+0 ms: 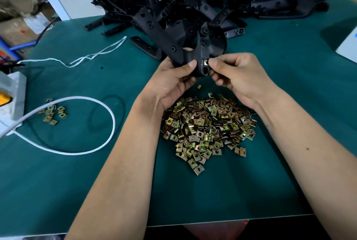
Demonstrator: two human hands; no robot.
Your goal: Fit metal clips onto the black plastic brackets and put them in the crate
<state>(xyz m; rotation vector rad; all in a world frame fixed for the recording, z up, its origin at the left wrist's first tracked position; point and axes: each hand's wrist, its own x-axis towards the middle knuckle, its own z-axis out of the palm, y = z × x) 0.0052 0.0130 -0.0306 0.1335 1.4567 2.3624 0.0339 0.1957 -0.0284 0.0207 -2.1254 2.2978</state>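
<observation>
My left hand point(173, 81) grips a black plastic bracket point(185, 46) by its lower end and holds it up over the green table. My right hand point(233, 73) pinches a small metal clip point(205, 63) that sits on the bracket's lower tab. A big heap of brass-coloured metal clips point(208, 127) lies on the mat just below both hands. One stray clip point(199, 86) rests between the heap and my hands. A pile of black brackets point(212, 2) covers the far side of the table. No crate is in view.
A small group of clips point(52, 113) lies at the left, inside a loop of white cable point(81, 123). White string point(92, 57) trails across the far left of the mat. A white power strip point(11, 96) sits at the left edge, a white box point(347, 46) at the right edge.
</observation>
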